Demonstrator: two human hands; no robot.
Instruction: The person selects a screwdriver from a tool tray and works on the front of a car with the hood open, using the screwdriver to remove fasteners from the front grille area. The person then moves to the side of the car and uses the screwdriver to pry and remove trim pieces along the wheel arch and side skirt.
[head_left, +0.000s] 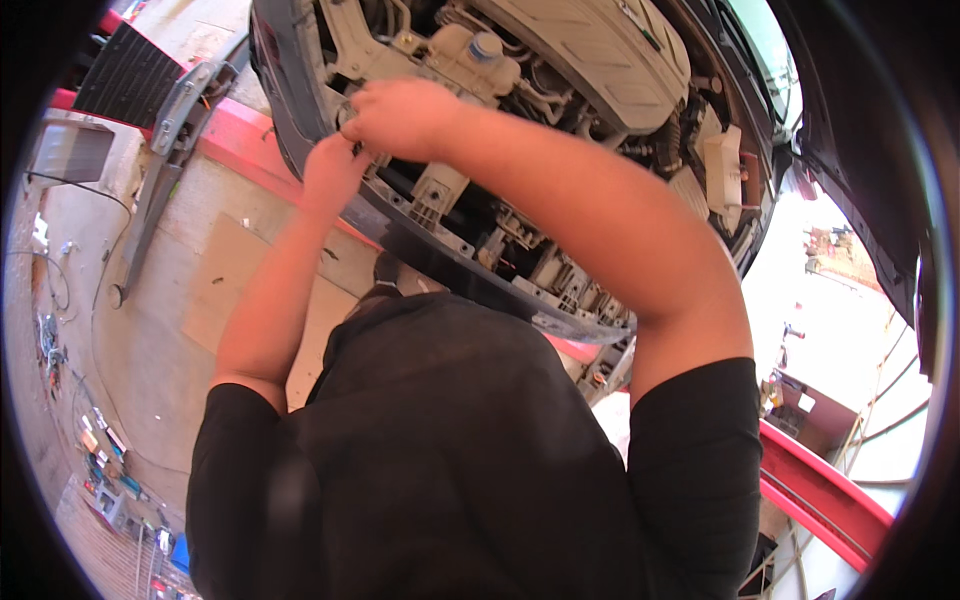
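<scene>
At the front left corner of an open engine bay, my right hand [402, 118] has its fingers curled on a small part I cannot make out. Just below and left of it, my left hand [333, 165] is closed near the same spot by the black front edge of the car [400, 240]; what it grips is hidden. Above my right hand is a reservoir [450, 55] with a round blue-grey cap, beside a large engine cover [590, 50].
A red lift beam [245, 135] and grey lift arm [140, 240] are left of the car. A cardboard sheet [235, 290] lies on the floor. Tools [110, 455] are scattered at lower left. The raised bonnet [850, 150] and another red beam [820, 480] are at right.
</scene>
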